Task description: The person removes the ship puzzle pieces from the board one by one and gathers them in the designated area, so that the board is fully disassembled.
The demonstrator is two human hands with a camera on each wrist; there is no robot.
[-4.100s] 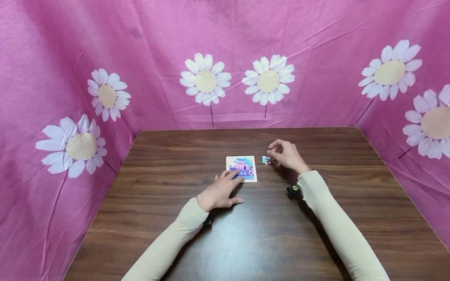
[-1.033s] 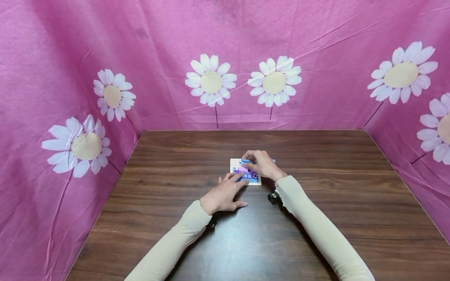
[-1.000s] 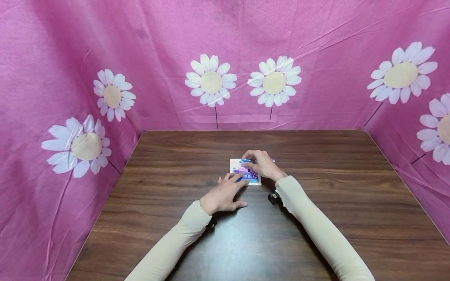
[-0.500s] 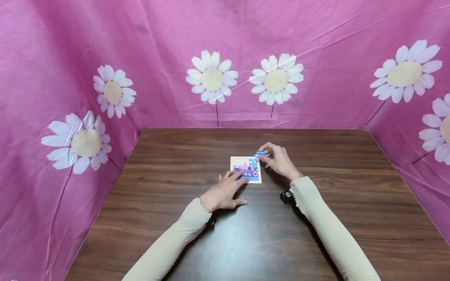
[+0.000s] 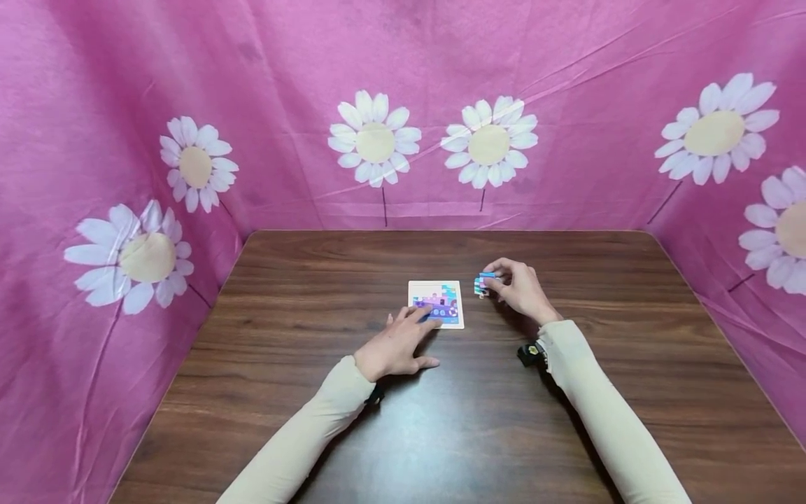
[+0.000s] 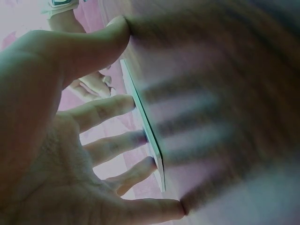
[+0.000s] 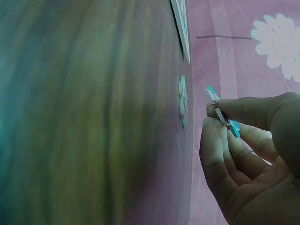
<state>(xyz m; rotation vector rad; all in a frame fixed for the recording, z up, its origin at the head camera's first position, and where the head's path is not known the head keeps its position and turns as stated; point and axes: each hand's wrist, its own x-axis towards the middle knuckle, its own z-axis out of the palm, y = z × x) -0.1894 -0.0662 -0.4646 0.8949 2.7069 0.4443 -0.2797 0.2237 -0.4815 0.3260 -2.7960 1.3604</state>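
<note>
A small square jigsaw puzzle (image 5: 425, 288) with a white border and a purple ship picture lies on the table; its upper left part looks blank white. My left hand (image 5: 397, 344) rests fingertips on its lower left part, the fingers spread and fairly straight. To the right of the puzzle, my right hand (image 5: 519, 288) pinches a blue and pink jigsaw piece (image 7: 235, 129) between thumb and fingers, raised off the table. Just beside and below it, a loose jigsaw piece (image 7: 183, 101) lies on the tabletop. In the left wrist view, the puzzle's thin edge (image 6: 145, 122) shows under the fingertips.
The brown wood-grain table (image 5: 302, 294) reaches back to a pink curtain (image 5: 283, 91) printed with white daisies, which also hangs at both sides. Light glares on the table's near middle.
My right hand was over the puzzle's upper part a second ago. It has lifted the jigsaw piece away and carried it right, near the loose piece. My left hand has stayed put.
</note>
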